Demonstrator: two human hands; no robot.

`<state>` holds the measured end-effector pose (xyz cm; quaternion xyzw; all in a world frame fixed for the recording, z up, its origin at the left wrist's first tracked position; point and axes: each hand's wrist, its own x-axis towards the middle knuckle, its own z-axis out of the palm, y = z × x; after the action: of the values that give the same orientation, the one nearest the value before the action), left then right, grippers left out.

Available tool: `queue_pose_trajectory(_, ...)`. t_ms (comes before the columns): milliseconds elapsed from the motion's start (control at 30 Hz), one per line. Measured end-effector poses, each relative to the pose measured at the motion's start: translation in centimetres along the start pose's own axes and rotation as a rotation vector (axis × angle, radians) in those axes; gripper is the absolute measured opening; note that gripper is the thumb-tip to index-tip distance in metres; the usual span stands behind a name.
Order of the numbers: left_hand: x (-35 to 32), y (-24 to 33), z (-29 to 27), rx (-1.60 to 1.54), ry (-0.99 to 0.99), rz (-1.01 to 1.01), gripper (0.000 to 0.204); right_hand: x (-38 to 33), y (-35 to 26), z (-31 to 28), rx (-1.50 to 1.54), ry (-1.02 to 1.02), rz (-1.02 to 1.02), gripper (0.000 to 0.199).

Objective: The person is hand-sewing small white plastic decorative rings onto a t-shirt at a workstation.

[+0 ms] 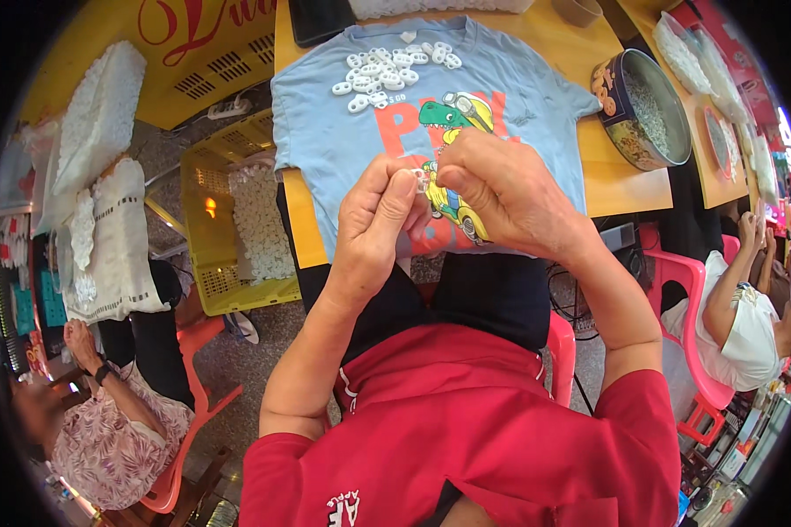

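Note:
Between the thumb and curled fingers of my left hand [371, 224] is a small white two-hole plastic piece [420, 181], which looks like a cord lock. My right hand [514, 189] is closed beside it, thumb against the curled fingers. Whatever the right fingers pinch is hidden. Both hands are held over a light blue T-shirt [325, 149] with a cartoon dinosaur print, spread on the yellow table [613, 186]. Farther up the shirt lies a loose pile of similar white oval pieces [387, 68].
At the right stands a round tin [613, 114] of small, shiny, metallic-looking bits. A yellow plastic crate [209, 206] on the floor at the left holds a bag of white pieces [259, 224]. One person [119, 422] sits at the left, another [738, 321] at the right by a pink chair [690, 316].

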<state>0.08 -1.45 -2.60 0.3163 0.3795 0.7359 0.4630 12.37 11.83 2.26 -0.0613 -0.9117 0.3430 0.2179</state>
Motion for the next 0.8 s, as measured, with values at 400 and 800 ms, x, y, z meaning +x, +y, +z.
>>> queue_pose_trajectory(400, -1.2, 0.6, 1.7, -0.003, -0.015, 0.018, 0.019, -0.4, -0.5, 0.9, -0.006, 0.063, -0.23, 0.011)
queue_pose_trajectory(800, -0.2, -0.3, 0.6, 0.139, 0.111, 0.08, 0.017, 0.1, -0.6, 4.0, 0.05, 0.218, -0.048, 0.013)
